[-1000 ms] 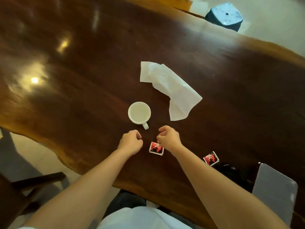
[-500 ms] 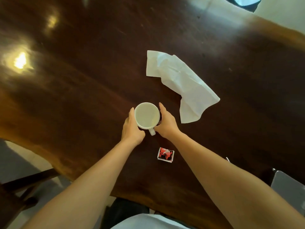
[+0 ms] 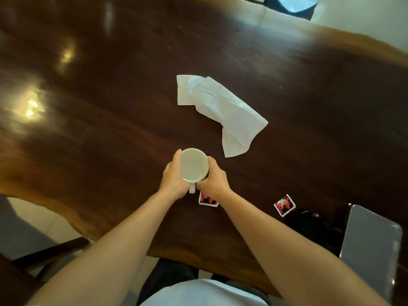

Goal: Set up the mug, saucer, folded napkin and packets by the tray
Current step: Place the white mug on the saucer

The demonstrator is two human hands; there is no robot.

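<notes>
A white mug (image 3: 194, 165) with its handle pointing toward me is held between both hands. My left hand (image 3: 173, 175) wraps its left side and my right hand (image 3: 213, 178) its right side. Whether it rests on the table or is lifted I cannot tell. A crumpled white napkin (image 3: 218, 111) lies unfolded beyond the mug. One red and black packet (image 3: 207, 199) is partly hidden under my right wrist. A second packet (image 3: 284, 205) lies to the right. A dark saucer (image 3: 309, 221) sits near the table's front right edge.
The dark wooden table (image 3: 110, 129) has a wavy front edge. A grey tray (image 3: 371, 250) sits at the right edge. A wooden chair (image 3: 44, 257) stands at lower left. A dark blue object (image 3: 291, 5) is beyond the far edge.
Both hands went from loose fists by the near packet to the mug and closed around its sides. The mug now appears nearer the packet. The camera view also shifted.
</notes>
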